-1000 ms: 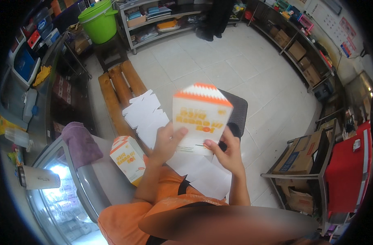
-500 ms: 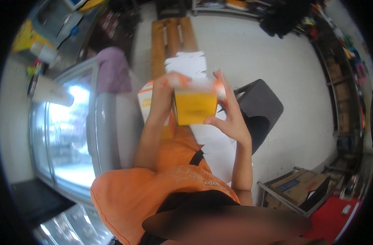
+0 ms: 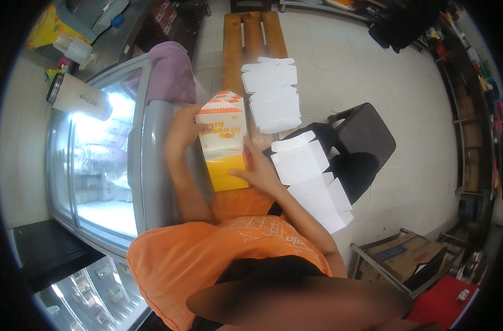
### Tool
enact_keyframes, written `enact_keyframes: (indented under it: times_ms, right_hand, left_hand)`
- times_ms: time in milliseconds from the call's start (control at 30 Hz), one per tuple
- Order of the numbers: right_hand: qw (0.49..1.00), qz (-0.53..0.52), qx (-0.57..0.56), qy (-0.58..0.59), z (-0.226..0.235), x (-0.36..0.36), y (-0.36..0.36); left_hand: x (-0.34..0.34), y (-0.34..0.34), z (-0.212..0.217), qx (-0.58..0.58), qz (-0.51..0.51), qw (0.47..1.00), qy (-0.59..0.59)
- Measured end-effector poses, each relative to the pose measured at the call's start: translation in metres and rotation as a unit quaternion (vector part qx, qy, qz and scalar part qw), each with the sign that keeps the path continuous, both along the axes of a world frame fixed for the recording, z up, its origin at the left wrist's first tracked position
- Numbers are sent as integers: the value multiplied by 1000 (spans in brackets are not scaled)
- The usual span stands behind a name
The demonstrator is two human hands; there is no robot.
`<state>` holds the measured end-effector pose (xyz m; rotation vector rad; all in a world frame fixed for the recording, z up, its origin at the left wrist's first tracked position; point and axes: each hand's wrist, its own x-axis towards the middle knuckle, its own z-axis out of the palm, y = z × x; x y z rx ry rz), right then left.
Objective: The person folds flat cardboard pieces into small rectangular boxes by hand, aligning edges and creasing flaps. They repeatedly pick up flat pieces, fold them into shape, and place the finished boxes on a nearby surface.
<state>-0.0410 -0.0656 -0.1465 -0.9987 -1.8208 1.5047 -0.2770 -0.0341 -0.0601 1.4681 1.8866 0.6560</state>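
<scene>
A yellow and white carton (image 3: pixel 227 171), with orange zigzag stripes near its top, stands at my left side beside the freezer. An edge crosses its middle, and I cannot tell whether one carton or two nested ones stand there. My left hand (image 3: pixel 186 129) grips its upper left side, some fingers hidden. On its right side, my right hand (image 3: pixel 261 170) lays the thumb across the yellow face. Unfolded white cartons (image 3: pixel 274 110) lie on a wooden bench (image 3: pixel 233 49) ahead. More flat white cartons (image 3: pixel 302 160) rest across my lap.
A glass-topped freezer (image 3: pixel 105 165) with a purple cloth (image 3: pixel 170 71) on its corner runs along my left. To the right stands a dark stool (image 3: pixel 367 129). A rack with brown cardboard (image 3: pixel 403 254) and a red box (image 3: pixel 444 300) are at lower right.
Both hands have moved left and down with the yellow carton, to where another striped carton stood at my left. My view has shifted, and the white cartons on my lap show more fully.
</scene>
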Motion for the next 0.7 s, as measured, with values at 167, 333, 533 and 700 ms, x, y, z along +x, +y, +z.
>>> enact_keyframes:
  times_ms: [167, 333, 533, 700]
  right_hand:
    - [996, -48, 72, 5, -38, -14, 21]
    - [989, -55, 103, -94, -56, -27, 33]
    - [968, -106, 152, -167, -79, -44, 43]
    - [912, -60, 151, -378, -91, -58, 60]
  left_hand:
    - [-4, 24, -53, -10, 68, 998, 15]
    - [-14, 42, -84, -33, 72, 994, 69]
    - [-35, 71, -188, -45, 103, 986, 123]
    - [-55, 93, -293, -85, 123, 980, -132]
